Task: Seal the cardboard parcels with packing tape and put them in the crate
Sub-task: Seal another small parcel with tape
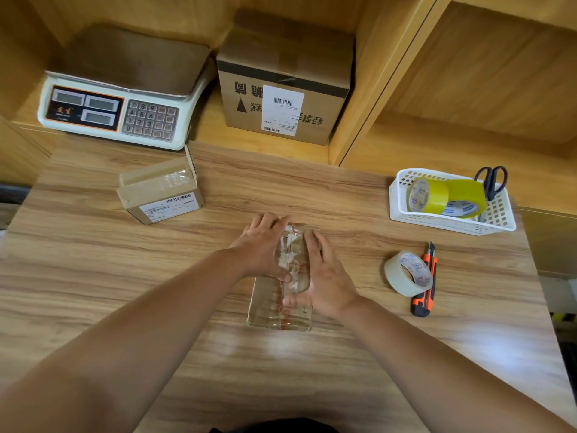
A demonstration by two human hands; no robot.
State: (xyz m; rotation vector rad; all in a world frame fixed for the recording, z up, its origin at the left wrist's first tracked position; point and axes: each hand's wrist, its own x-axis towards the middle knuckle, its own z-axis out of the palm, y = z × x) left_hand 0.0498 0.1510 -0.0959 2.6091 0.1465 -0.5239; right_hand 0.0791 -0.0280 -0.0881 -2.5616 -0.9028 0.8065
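The parcel [280,317] lies at the frame's centre, its long axis running top to bottom. The left hand [262,245] and right hand [327,276] press on it, fingers nearly straight and gripping nothing. The tape roll [402,276] is on the right, nearer the right hand.

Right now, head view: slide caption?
Left hand and right hand press tape flat on a cardboard parcel on the table.

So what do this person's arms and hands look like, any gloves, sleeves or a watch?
Both are bare: the left hand and right hand wear no gloves, and no ring shows. The left forearm and right forearm carry no sleeve, watch or band as far as the frame shows. Only a strip of dark garment shows at the bottom edge.
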